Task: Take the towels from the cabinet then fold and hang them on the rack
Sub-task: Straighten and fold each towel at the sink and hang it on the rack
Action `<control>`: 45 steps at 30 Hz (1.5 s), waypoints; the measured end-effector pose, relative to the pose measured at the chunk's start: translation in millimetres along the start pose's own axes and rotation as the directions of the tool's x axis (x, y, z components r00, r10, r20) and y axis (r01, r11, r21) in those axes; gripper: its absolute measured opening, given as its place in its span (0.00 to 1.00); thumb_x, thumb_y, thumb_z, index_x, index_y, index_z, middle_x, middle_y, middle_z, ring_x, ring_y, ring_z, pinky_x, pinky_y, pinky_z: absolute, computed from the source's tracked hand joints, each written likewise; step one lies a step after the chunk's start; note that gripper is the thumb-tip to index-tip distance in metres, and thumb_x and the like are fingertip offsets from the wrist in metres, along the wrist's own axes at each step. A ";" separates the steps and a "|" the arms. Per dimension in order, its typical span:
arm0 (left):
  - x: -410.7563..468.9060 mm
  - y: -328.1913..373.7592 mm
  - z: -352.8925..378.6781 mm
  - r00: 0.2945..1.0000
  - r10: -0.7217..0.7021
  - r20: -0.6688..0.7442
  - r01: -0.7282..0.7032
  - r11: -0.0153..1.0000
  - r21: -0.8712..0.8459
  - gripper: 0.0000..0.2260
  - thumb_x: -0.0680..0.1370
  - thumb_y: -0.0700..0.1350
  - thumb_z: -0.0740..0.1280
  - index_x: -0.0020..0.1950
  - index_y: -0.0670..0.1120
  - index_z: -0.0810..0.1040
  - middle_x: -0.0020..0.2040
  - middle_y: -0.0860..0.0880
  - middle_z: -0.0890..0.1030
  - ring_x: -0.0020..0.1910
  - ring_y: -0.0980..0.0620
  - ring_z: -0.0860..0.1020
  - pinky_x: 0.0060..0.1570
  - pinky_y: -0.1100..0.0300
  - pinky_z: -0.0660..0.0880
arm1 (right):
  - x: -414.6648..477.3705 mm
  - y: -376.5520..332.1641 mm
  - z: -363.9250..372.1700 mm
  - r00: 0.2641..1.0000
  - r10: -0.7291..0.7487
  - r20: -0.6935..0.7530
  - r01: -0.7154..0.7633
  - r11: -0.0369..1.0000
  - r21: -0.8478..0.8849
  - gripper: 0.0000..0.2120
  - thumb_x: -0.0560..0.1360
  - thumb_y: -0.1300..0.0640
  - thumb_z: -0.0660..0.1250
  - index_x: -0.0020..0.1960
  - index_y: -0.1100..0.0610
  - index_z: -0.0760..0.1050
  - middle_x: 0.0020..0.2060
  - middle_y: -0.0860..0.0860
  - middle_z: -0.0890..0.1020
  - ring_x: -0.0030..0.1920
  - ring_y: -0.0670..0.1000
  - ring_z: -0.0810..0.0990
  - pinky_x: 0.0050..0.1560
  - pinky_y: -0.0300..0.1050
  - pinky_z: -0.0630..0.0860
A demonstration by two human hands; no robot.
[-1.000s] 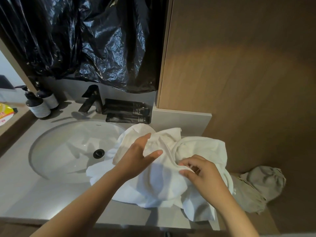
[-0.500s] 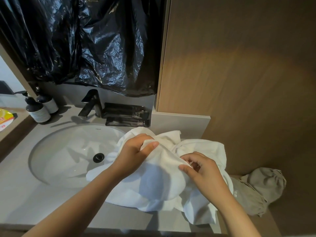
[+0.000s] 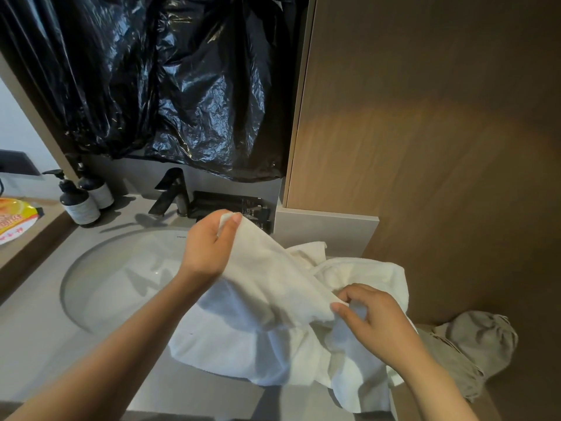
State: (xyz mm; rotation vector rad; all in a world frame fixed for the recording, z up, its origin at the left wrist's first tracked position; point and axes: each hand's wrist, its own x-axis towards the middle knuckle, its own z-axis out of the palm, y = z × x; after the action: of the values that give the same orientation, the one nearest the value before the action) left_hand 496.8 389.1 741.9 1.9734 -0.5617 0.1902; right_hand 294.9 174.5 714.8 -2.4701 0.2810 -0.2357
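A crumpled white towel point(image 3: 273, 338) lies on the grey counter, partly draped over the right side of the sink. My left hand point(image 3: 209, 247) grips one corner of it and holds that corner up above the basin. My right hand point(image 3: 373, 320) pinches the towel's edge lower down, to the right. The stretch of cloth between the two hands is lifted and taut. More white towel point(image 3: 364, 268) is bunched behind my right hand. No rack is in view.
A white sink point(image 3: 121, 278) with a black faucet point(image 3: 170, 192) is set in the counter point(image 3: 36, 344). Two pump bottles point(image 3: 80, 202) stand back left, dark tubes point(image 3: 224, 202) behind the faucet. Black plastic point(image 3: 170, 86) covers the mirror. A wooden cabinet point(image 3: 425, 147) stands right, a grey cloth bag point(image 3: 473, 344) below it.
My left hand closed on the towel's corner and raised it up and back toward the faucet. My right hand kept its pinch on the edge, and the cloth between them stretched out.
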 end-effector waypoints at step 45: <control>98.0 171.4 -44.4 0.900 0.437 0.016 -0.425 0.882 -0.203 0.13 0.77 0.50 0.70 0.32 0.57 0.77 0.29 0.62 0.76 0.30 0.64 0.74 0.30 0.73 0.66 | 136.6 -170.4 -180.4 0.647 -0.445 -0.619 0.489 0.865 -0.111 0.03 0.75 0.52 0.72 0.43 0.49 0.83 0.37 0.40 0.83 0.42 0.43 0.81 0.43 0.48 0.79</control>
State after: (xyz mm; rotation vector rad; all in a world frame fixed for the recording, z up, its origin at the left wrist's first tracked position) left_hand 508.0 336.8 937.0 1.6453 -1.0214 0.3382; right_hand 408.2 168.0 974.4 -2.2708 -0.1148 -1.2939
